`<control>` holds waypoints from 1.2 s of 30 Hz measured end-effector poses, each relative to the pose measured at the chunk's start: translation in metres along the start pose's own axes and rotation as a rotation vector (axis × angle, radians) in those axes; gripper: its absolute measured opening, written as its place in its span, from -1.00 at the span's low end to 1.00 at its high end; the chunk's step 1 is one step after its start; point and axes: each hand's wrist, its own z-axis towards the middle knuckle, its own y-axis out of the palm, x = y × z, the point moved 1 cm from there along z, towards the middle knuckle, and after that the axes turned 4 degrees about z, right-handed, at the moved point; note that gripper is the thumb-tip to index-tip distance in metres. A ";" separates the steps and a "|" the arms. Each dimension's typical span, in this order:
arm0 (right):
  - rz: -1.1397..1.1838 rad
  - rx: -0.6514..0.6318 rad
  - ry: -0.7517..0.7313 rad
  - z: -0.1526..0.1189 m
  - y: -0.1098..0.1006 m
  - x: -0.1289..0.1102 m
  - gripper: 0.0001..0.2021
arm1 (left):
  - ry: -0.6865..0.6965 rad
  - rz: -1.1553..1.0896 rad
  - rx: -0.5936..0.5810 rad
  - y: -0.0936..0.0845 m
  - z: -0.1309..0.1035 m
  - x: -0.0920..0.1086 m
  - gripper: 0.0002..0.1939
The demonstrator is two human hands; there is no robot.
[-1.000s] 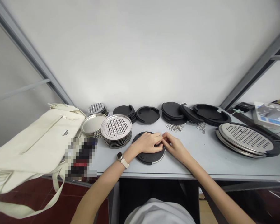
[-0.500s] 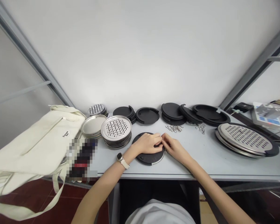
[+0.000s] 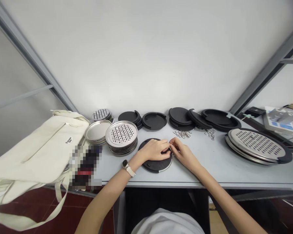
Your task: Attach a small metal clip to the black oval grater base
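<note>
In front of me a round black disc (image 3: 151, 165) with a metal edge at its lower right lies on the table. My left hand (image 3: 156, 150), a watch on its wrist, rests across the disc with curled fingers and holds it down. At the disc's right rim, my right hand (image 3: 182, 152) pinches with thumb and forefinger, close to my left fingertips. A small shiny metal clip (image 3: 173, 155) shows in part below these fingers; the rest is hidden. Loose metal clips (image 3: 182, 134) lie behind my right hand, with another small pile (image 3: 210, 133) farther right.
Round metal graters (image 3: 121, 134) and plain metal discs (image 3: 98, 130) are stacked left. Black round holders (image 3: 154, 121) line the wall. Larger graters (image 3: 257, 144) sit in a black holder at right. A cream bag (image 3: 39, 152) covers the left end of the grey table (image 3: 205, 169).
My right fingers have shifted slightly at the disc's rim. My left hand and the disc stay in place.
</note>
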 end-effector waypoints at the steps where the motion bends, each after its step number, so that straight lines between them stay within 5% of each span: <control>1: -0.004 0.013 0.002 0.000 0.000 0.000 -0.86 | 0.001 0.000 0.001 0.000 0.000 0.000 -0.79; 36: 0.085 -0.019 -0.011 0.001 0.001 0.001 -0.88 | 0.012 0.037 -0.009 -0.001 0.001 0.001 -0.81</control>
